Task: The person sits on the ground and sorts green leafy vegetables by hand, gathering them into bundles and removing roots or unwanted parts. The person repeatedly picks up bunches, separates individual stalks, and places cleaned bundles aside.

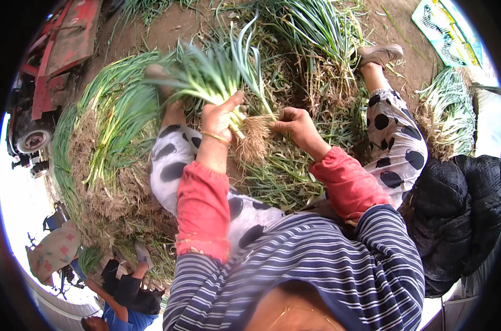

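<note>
My left hand is closed around a bunch of green onions, whose leaves fan up and to the left, partly blurred, and whose pale roots hang on the right. With thumb and forefinger my right hand pinches the lower end of a single green onion stalk, just right of those roots. A large heap of green onions with roots lies to the left. Another pile of green onions spreads beyond my hands. Loose leaves and trimmings cover the ground between my legs.
A red metal vehicle or cart stands at the far left. Cleaned-looking green onions lie at the right, near a printed sheet or bag. Black bundled material sits at my right side. Another person in blue is at lower left.
</note>
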The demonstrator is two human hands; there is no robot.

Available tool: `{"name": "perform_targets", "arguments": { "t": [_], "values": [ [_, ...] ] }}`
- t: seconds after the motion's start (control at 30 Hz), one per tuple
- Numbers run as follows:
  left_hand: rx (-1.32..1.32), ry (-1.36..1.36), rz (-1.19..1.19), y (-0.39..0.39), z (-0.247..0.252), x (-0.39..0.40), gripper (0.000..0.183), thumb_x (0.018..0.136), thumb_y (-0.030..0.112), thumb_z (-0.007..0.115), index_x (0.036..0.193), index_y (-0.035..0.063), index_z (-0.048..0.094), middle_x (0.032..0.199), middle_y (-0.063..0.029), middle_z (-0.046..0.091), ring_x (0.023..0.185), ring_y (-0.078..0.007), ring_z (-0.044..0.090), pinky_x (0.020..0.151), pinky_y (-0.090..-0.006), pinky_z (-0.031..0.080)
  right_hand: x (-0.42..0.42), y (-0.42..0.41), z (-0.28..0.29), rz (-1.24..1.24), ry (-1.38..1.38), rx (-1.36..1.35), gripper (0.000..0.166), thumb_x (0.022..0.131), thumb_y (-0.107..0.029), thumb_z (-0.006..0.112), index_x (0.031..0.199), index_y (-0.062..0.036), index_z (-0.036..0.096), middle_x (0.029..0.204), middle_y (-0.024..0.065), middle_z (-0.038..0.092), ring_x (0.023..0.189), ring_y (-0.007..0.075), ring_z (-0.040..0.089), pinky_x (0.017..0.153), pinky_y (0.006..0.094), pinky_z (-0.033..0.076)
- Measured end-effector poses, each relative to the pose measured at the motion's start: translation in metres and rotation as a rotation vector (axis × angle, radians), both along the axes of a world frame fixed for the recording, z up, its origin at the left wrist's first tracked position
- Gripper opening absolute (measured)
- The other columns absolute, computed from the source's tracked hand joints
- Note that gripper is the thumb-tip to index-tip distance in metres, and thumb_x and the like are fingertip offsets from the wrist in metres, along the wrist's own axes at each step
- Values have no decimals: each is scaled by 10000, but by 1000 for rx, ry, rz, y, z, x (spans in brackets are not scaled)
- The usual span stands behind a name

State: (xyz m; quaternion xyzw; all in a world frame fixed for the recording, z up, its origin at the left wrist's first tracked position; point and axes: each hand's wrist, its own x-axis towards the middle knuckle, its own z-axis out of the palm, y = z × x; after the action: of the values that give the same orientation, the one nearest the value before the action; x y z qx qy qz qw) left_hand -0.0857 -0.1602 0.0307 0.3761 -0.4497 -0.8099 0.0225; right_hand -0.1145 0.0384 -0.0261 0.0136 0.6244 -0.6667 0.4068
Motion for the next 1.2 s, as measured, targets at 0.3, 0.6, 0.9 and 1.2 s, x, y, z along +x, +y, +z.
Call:
{"name": "perform_targets", "arguments": {
  "t": [0.3,0.6,0.9,1.2],
  "values": [
    [-29,11,-209,20,-18,11,204,758,-63,688,952,-81,628,817,-130,666,660,-200,655,559,-293,539,12,1,30,44,71,18,294,930,-256,573,1038,15,610,777,5,627,624,57,549,549,204,431],
    [-102,92,-9,-2,-21,10,251,750,-92,680,992,-91,613,909,-144,656,731,-236,657,620,-349,560,24,12,39,-464,-432,-582,106,925,-160,565,955,-68,523,766,57,617,793,195,644,676,321,534],
    [-109,158,202,-23,-32,1,319,682,-107,727,986,-103,631,934,-125,661,770,-204,645,697,-306,528,34,152,28,37,285,609,331,826,-165,677,1078,31,589,879,91,663,789,183,634,737,301,514],
    [50,46,164,-3,-40,0,170,807,7,671,969,-9,625,879,-106,652,730,-239,648,641,-363,568,36,-2,42,-392,83,-314,226,833,-145,700,996,-6,628,874,27,649,787,73,567,702,217,457]
  ]
}}
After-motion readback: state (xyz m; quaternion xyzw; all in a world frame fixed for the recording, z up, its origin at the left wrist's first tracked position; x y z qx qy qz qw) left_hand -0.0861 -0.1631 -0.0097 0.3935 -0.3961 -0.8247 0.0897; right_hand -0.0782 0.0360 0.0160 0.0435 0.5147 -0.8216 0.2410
